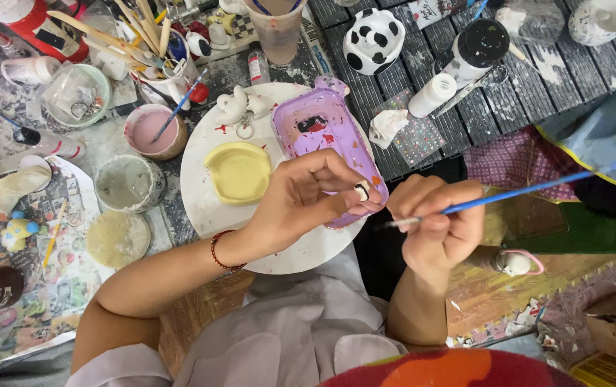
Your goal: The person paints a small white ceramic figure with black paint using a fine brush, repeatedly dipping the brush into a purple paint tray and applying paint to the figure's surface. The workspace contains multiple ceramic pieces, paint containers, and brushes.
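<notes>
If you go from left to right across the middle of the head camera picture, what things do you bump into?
Grey paint pot → yellow dish → left hand pinching a small white piece → right hand holding a blue paintbrush → green and grey cloth.

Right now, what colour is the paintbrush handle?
Blue, on the paintbrush in the right hand, head view.

1. A tiny white figurine [362,190] with black markings is pinched at the fingertips, raised over the edge of the purple tray.
2. A thin paintbrush [508,195] with a blue handle lies nearly level, its pale tip pointing left toward the figurine, just beside it.
</notes>
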